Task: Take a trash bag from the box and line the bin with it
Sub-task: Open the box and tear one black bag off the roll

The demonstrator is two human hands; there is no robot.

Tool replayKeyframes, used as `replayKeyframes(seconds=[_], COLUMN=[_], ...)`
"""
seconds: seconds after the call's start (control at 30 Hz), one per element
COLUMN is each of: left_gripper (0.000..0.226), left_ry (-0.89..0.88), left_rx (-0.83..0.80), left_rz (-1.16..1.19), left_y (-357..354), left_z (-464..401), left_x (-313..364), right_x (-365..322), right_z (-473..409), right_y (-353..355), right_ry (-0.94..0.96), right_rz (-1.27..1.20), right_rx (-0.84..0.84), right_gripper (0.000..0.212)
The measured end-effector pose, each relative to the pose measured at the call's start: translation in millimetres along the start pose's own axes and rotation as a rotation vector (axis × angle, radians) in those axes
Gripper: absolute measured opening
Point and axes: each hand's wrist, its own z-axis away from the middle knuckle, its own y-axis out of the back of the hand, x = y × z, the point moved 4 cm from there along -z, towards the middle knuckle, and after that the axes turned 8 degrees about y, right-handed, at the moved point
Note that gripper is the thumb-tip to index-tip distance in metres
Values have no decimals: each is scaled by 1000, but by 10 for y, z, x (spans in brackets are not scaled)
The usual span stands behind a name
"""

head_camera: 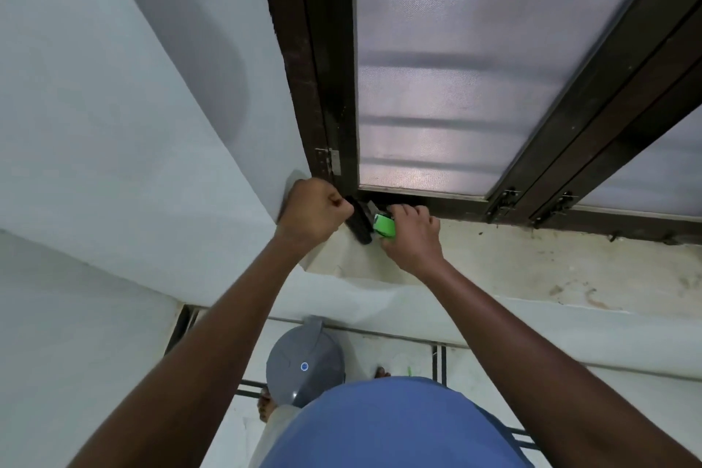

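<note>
Bin [304,365] on tiled floor [399,353] below windowsill [532,262].

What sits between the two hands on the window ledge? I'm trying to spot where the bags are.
In the head view, a black roll stands between the left hand and the right hand, which holds a green box.
</note>
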Motion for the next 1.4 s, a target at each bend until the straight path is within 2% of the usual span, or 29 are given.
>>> replayKeyframes(seconds=[0.07,0.17,0.3,0.37,0.53,0.63,0.8,0.97,1.03,1.13,1.2,1.27,1.33,1.37,1.4], left_gripper=[27,27,18,22,37,36,29,44,43,34,35,40,34,33,35], left_ry=[9,59,120,158,195,197,294,293,312,347,400,454,420,388,357], left_rx=[-2,-36,-10,-13,-267,-226,-196,-255,-242,-237,-245,-318,-386,-407,-425], left_rz=[-15,-13,52,47,11,14,235,86,63,85,231,532,747,782,800], left_y=[-128,-358,-574,-677,-942,-951,-1010,-1178,-1204,-1190,-1141,-1072,-923,-847,-775], left_z=[-42,-61,-83,-64,16,-15,-33,-23,-32,-50,-36,31,138,184,206], left_x=[-72,-230,-390,-461,-667,-735,-767,-767,-766,-770,-778,-748,-650,-604,-562], right_x=[-127,-305,-367,-359,-310,-248,-169,-132,-111,-83,-65,-74,-132,-170,-210], right_z=[-43,-44,-20,-27,-85,-100,-140,-141,-145,-69,17,86,121,149,162], right_y=[-85,-243,-425,-461,-454,-433,-405,-462,-445,-358,-241,-149,-83,-52,-13], right_ry=[61,168,195,167,136,122,82,108,92,74,56,0,-105,-150,-172], right_rz=[11,63,118,115,25,-66,-223,-257,-279,-285,-280,-370,-592,-723,-850], right_rx=[-9,-27,-21,6,31,44,-26,-109,-107,4,174,238,152,103,75], right_gripper=[79,79,55,45,39,35,35,36,40,39,37,47,70,75,71])
